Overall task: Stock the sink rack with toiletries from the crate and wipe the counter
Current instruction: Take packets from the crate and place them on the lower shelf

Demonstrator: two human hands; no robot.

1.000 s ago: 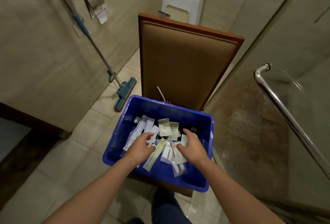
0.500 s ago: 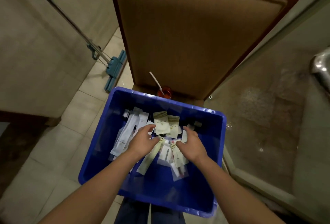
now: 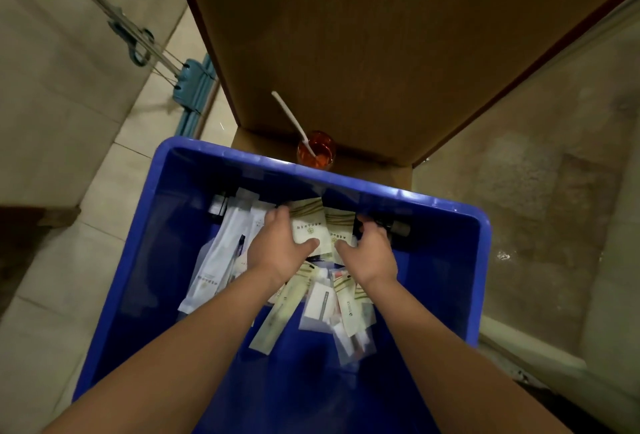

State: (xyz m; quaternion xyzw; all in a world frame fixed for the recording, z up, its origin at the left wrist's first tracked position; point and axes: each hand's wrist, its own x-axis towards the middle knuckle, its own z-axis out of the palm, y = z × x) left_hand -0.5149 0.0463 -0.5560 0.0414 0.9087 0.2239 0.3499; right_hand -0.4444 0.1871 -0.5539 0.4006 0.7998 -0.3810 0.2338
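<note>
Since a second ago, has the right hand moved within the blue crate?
Yes: the right hand has moved forward, toward the far wall of the blue crate.

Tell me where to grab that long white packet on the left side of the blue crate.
Pinch its near end, coming down from above on the left. The long white packet lies roughly flat, its length running away from you; its left edge and near end border bare crate floor, while other packets overlap its right side. Probably easiest with your left hand.
</note>
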